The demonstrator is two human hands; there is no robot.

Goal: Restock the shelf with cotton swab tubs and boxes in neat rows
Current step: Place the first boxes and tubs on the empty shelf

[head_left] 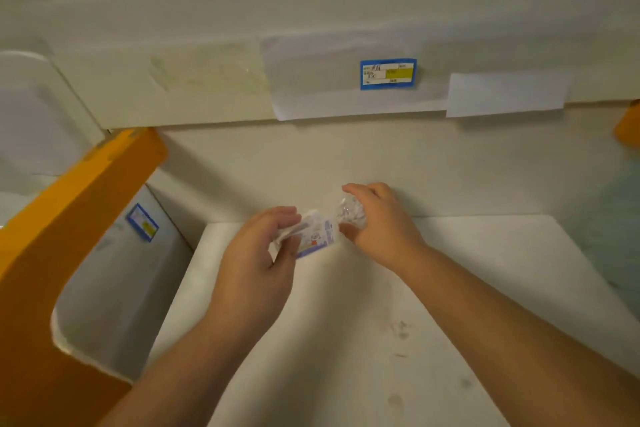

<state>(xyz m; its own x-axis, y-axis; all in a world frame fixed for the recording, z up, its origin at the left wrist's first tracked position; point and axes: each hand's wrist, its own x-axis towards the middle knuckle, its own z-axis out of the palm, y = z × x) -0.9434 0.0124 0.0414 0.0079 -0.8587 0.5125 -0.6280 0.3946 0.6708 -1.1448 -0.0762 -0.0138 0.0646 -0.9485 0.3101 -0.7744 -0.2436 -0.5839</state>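
My left hand (258, 253) pinches a box (317, 236) between thumb and fingers. My right hand (377, 222) is closed around a clear tub (351, 213), touching the box, above the shelf (346, 340).

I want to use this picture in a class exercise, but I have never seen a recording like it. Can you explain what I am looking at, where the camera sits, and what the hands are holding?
There is no machine here. A person wears a camera on the head, looking forward and down, so both bare arms reach in from the bottom. The left hand holds a small box with blue print. The right hand has its grip on a small clear tub; its contents are too blurred to tell. Both are held over a bare white shelf. Above hangs a blue and yellow price label. An orange post stands at the left.
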